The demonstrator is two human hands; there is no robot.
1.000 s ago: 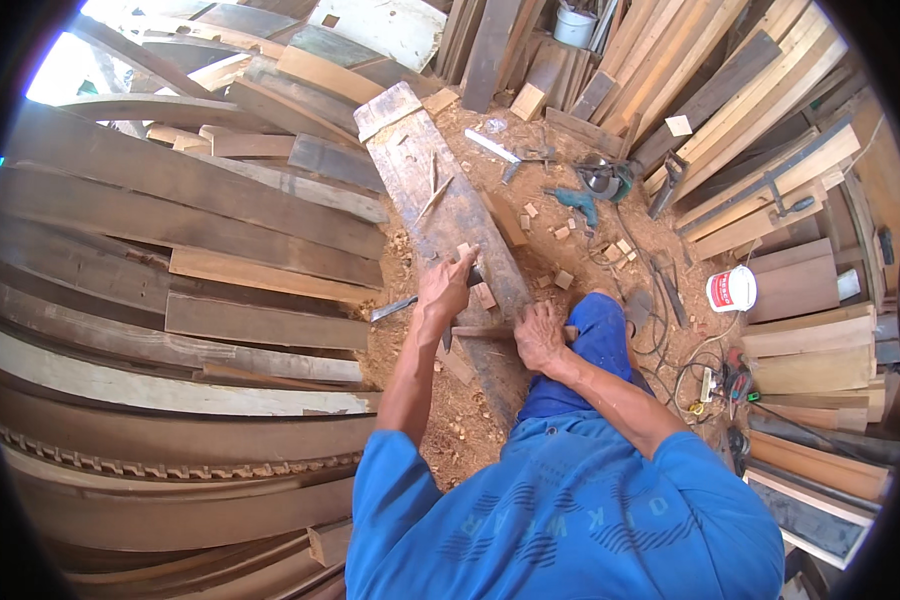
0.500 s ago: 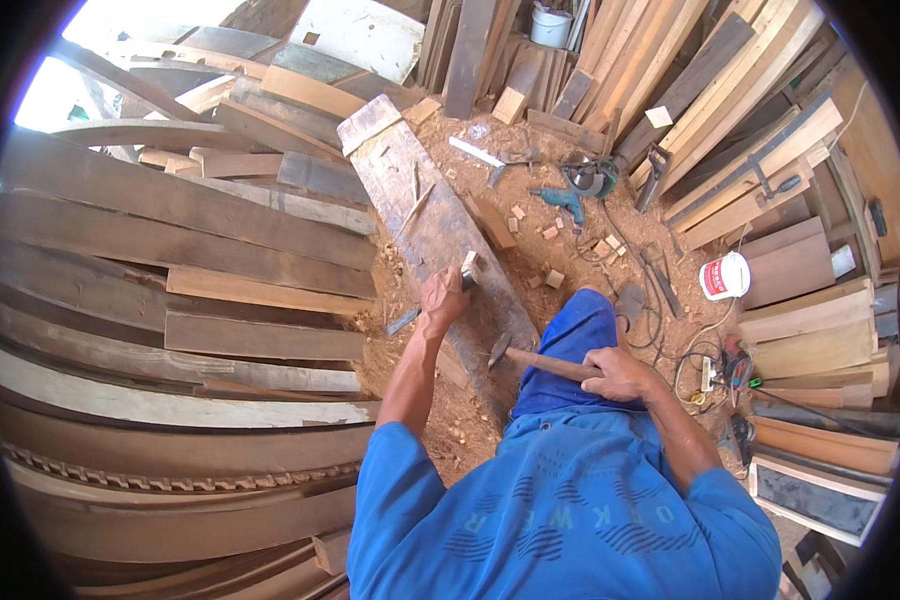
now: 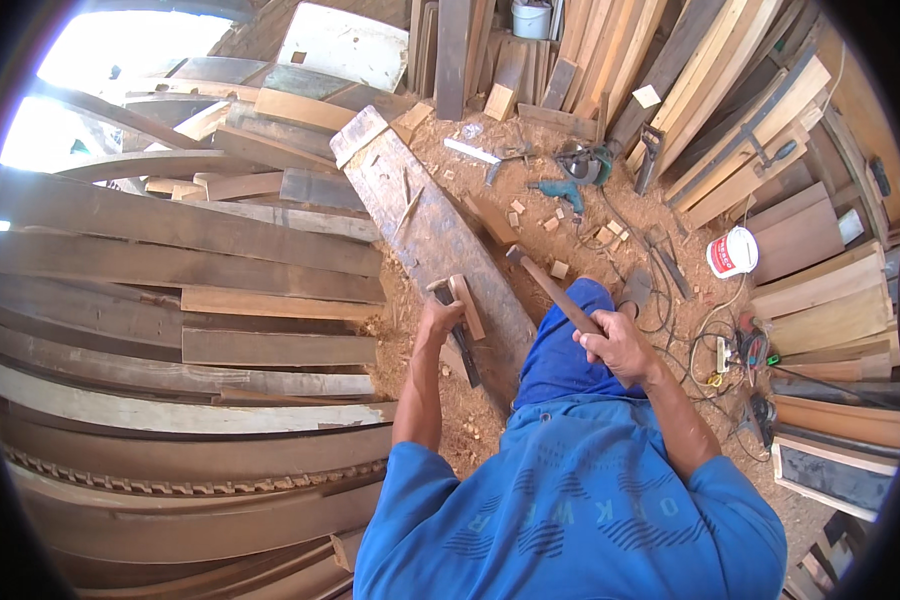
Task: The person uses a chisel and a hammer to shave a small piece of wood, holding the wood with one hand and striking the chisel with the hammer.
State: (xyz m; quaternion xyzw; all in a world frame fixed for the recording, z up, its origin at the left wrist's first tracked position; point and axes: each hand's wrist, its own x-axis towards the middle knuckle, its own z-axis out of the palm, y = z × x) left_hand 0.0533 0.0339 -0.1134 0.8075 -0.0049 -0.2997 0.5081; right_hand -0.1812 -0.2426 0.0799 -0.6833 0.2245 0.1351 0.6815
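My left hand (image 3: 438, 322) is closed around a dark, narrow chisel-like tool (image 3: 466, 358), angled down over the near part of a worn plank (image 3: 440, 232). Just to the right of those fingers is a short wooden piece (image 3: 468, 306); whether they also grip it I cannot tell. My right hand (image 3: 620, 345) is wrapped round the wooden handle of a hammer (image 3: 555, 292). The hammer points up and left above my blue-clad knee, its small dark head raised near the plank's right edge.
Long boards (image 3: 180, 255) are stacked at the left, and timbers (image 3: 610, 60) lean at the back right. A teal drill (image 3: 558, 192), a handsaw (image 3: 650, 160), wood offcuts and cables lie on the sawdust-covered floor. A white bucket (image 3: 732, 252) stands at the right.
The hammer has swung up and away from the near end of the plank. My left hand has moved slightly nearer and turned, so the dark tool now points toward me.
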